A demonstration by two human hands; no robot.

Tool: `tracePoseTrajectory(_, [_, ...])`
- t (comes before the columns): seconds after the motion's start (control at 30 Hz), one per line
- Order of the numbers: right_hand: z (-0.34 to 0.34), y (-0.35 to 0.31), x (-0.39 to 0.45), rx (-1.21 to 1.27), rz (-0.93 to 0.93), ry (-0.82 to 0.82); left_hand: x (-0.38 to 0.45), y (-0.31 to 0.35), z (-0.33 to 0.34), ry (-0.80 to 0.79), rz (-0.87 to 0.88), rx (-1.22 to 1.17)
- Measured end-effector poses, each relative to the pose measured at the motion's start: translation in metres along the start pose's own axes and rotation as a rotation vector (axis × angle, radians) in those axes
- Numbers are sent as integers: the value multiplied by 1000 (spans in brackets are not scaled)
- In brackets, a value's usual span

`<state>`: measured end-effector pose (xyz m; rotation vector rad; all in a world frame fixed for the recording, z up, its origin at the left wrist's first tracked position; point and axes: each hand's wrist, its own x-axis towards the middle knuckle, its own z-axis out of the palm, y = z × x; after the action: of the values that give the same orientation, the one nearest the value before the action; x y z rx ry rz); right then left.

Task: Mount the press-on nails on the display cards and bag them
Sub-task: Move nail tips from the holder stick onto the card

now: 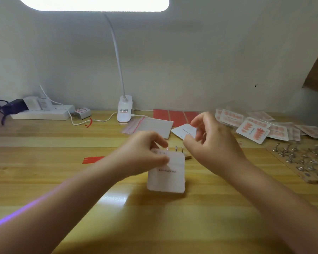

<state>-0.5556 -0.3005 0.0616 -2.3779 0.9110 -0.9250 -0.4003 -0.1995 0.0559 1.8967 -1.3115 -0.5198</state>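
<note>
We see our left hand (149, 153) pinching the upper left edge of a white display card (166, 173) between thumb and curled fingers; the card sits near the middle of the wooden table (44, 180), its lower edge toward us, with a line of small print across its face that is too blurred to read; whether it lies flat or is lifted we cannot tell. Our right hand (209, 142) hovers just beside and above the card's upper right corner, its fingers curled with thumb and forefinger drawn close together; whether they pinch anything we cannot tell. Behind that hand lies a second blank card (182, 131), and beside it a stack of clear zip bags (151, 125) with red seals; further back are red adhesive sheets (174, 115). To the right, a heap of finished cards with pink nails (253, 132) spreads across the table; nearer us on that side stands a wooden board with small metal holders (301, 162). Thin red strips (93, 159) lie left of the card; a clip lamp (124, 110) and a power strip (42, 112) stand by the wall.
</note>
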Motion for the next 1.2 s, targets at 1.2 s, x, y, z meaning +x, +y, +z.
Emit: tracePoseTrajectory(1.2, [55,44,0,-206,-53,-94,7,-50,28,256,434,425])
